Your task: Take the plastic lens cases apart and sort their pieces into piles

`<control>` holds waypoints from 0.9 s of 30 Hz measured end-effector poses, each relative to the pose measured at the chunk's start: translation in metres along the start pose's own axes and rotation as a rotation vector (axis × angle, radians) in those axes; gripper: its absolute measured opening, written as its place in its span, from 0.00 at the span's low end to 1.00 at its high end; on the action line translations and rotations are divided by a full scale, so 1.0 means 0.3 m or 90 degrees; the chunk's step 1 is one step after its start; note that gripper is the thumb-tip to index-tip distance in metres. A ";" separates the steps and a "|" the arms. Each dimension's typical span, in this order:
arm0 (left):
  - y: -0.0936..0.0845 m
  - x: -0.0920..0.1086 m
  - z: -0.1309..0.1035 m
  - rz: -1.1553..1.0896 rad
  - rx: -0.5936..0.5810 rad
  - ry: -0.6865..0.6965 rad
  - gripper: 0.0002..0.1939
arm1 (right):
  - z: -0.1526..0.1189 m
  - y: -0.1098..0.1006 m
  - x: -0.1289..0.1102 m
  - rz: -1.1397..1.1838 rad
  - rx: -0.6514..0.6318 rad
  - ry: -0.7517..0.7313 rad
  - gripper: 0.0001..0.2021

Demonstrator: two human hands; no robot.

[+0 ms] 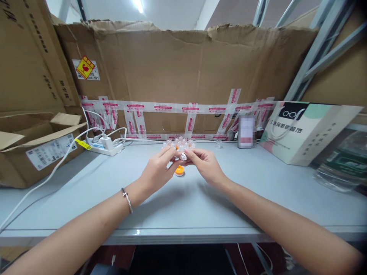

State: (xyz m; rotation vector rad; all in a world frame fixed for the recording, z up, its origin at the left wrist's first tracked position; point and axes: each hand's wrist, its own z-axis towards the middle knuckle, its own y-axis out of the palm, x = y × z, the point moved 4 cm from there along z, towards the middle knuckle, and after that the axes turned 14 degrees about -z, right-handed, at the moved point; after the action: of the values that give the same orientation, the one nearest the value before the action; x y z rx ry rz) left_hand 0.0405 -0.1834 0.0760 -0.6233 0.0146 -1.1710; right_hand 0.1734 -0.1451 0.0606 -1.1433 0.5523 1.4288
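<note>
Near the middle of the table, my left hand (158,168) and my right hand (207,165) meet around a small shiny clear-and-silver piece (184,156). Fingertips of both hands pinch it from either side; its exact kind is too small to make out. Just behind the hands lies a cluster of small clear plastic pieces (180,143), partly hidden by my fingers, with a bit of orange among them. Below my fingers, a round orange and white lid-like piece (179,170) rests on the table.
An open cardboard box (17,152) stands at left beside a white power strip (106,147) with cables. At right are a phone (247,131), a printed carton (298,133) and a large water bottle (344,164). A tall cardboard sheet (177,68) backs the grey table (177,217).
</note>
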 end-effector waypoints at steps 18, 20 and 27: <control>0.034 -0.086 -0.010 -0.181 -0.075 -0.135 0.10 | 0.015 0.012 0.082 0.048 -0.018 0.118 0.11; 0.033 -0.091 -0.012 -0.174 -0.067 -0.127 0.10 | 0.016 0.015 0.076 0.047 -0.009 0.112 0.10; 0.032 -0.102 -0.016 -0.057 -0.051 -0.058 0.10 | 0.023 -0.005 0.136 0.163 -0.002 0.302 0.05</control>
State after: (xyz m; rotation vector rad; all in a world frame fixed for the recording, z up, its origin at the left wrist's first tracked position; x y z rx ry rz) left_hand 0.0345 -0.1569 0.0584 -0.7541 -0.0440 -1.2315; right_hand 0.1783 -0.1196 0.0283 -1.4643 1.0612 1.3698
